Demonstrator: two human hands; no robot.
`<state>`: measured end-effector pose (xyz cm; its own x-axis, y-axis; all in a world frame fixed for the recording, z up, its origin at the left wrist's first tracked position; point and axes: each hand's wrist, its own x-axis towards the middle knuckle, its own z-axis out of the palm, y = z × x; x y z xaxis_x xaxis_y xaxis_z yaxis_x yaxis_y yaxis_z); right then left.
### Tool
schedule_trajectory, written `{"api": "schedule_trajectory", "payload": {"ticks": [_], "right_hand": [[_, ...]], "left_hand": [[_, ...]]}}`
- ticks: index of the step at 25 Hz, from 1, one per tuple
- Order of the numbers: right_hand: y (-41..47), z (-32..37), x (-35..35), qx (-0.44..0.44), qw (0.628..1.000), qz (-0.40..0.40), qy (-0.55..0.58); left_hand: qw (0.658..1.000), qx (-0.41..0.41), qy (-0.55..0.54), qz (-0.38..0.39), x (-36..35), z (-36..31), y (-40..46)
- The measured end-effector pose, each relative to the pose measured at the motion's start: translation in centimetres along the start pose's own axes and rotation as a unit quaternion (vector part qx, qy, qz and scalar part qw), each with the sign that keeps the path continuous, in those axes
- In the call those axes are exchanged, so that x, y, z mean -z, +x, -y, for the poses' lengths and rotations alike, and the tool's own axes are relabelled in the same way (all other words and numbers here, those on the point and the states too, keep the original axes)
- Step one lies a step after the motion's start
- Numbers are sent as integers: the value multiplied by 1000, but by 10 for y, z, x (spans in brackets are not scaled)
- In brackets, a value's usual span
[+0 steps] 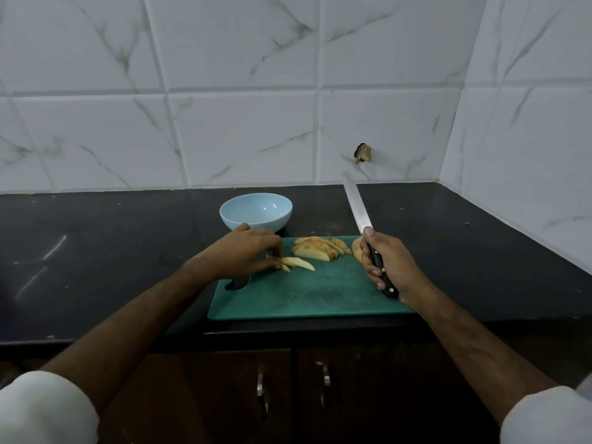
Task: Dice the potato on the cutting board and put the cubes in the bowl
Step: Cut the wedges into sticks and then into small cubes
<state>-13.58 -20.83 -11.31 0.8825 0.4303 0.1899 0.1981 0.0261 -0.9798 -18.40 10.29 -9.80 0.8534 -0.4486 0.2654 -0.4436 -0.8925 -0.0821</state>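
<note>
Head view, left hand pinching potato strips on cutting board, right hand grip wrapped around knife

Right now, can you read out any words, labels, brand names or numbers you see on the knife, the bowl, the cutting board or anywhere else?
None: no readable text anywhere.
knife: blade and black handle show no brand mark.
bowl: plain light blue.
cutting board: plain green.
wall tiles: only marble veining.
cabinet doors: bare, with metal handles.
</note>
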Motion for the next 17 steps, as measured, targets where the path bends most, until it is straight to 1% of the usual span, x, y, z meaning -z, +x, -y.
{"api": "schedule_trajectory", "payload": {"ticks": [2, 4, 5, 7, 9, 12, 14, 15, 17], "right_hand": [[-1, 6, -2, -15, 997, 41, -56], [-4, 18, 0, -35, 980, 90, -174], [-7, 26, 1, -44, 959, 120, -252], [-16, 40, 5, -60, 904, 179, -383], [-27, 52, 7, -65, 857, 227, -458], [-37, 57, -1, -51, 798, 288, -527], [-34, 51, -13, -19, 755, 291, -587], [-29, 48, -19, -8, 744, 279, -607], [-19, 45, -27, -2, 740, 243, -627]], "left_hand": [[999, 26, -12, -30, -5, -4, -3], [994, 52, -75, -59, -10, -6, -7], [989, 66, -112, -72, -12, -6, -9], [978, 95, -157, -97, -13, -7, -12], [970, 124, -170, -121, -13, -8, -15], [947, 179, -220, -152, -13, -10, -17], [932, 206, -243, -171, -12, -12, -19], [929, 208, -245, -184, -11, -12, -21], [930, 188, -251, -194, -8, -15, -24]]}}
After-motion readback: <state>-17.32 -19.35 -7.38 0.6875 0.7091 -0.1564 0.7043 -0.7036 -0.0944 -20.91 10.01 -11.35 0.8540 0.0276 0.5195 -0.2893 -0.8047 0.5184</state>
